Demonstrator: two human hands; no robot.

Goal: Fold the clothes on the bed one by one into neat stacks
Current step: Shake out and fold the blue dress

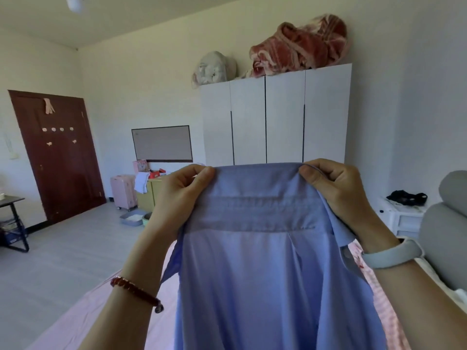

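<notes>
Garment: we are holding a light blue woven cotton-like shirt point(265, 261) up in front of us, back side facing the camera, yoke seam running across below the top edge.
Left hand: our left hand point(182, 195) is pinching the upper left corner of the shirt between thumb and curled fingers; a dark red beaded bracelet point(136, 293) is sitting on that wrist.
Right hand: our right hand point(333, 188) is gripping the upper right corner in the same way; a pale grey wrist band point(393, 253) is circling that wrist.
Garment position: the shirt is hanging freely from both hands, above the bed with pink sheet point(101, 311), its lower part running out of view.
Surroundings: a white four-door wardrobe point(275, 117) is standing at the far wall, with a red and white patterned blanket point(300, 46) lying on top; a dark brown wooden door point(58, 155) is standing at the left.
</notes>
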